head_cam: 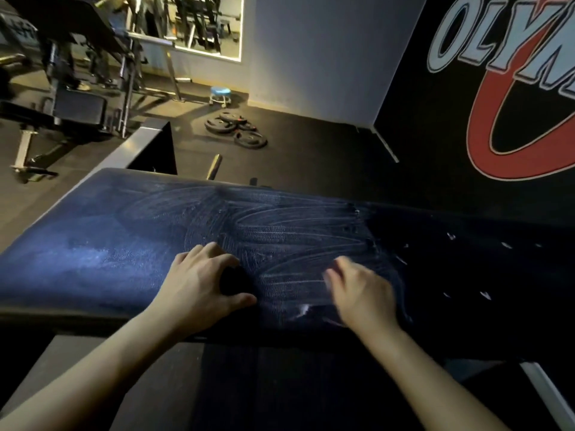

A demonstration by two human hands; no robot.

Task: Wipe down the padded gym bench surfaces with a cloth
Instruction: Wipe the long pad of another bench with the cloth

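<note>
Both hands rest on the near edge of the padded bench (93, 244): left hand (199, 281) curled around a dark cloth (233, 281), right hand (361, 290) blurred, its grip unreadable. Streaky wipe marks (280, 237) fan across the pad between and beyond them.

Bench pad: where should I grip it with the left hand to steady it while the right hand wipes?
Take the bench pad by its near long edge, from your side. The top is broad and flat, nothing to pinch; that edge probably lets fingers lie on top with the thumb over the rim. The left hand sits beside it, left of the blurred right hand.
</note>
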